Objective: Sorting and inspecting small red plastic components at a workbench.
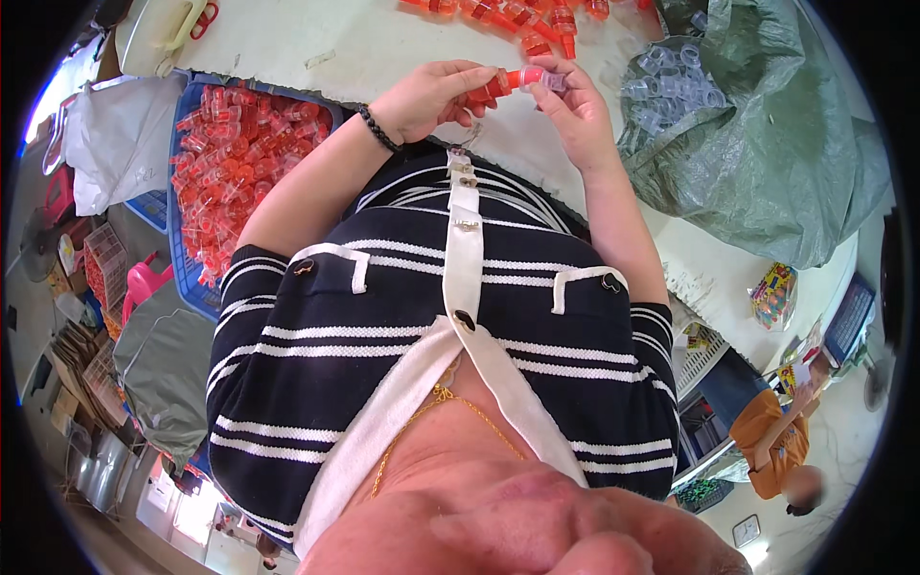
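My left hand (pixel 428 102), with a black bead bracelet at its wrist, pinches a small translucent red plastic bottle-shaped piece (pixel 491 89) above the near edge of the white table (pixel 355 43). At its right end, the fingers of my right hand (pixel 579 113) close around a small clear plastic cap (pixel 550 80). The cap is against or over the end of the red piece; my fingers hide how far it goes on. More red pieces (pixel 522 17) lie loose on the table beyond my hands.
At my left, a blue crate (pixel 174 182) is heaped with red pieces. Clear plastic caps (pixel 676 84) lie on a green plastic bag (pixel 767 144) at the right. Red-handled scissors (pixel 203 19) and a whitish container (pixel 158 34) are far left. A person in orange (pixel 771 441) is at lower right.
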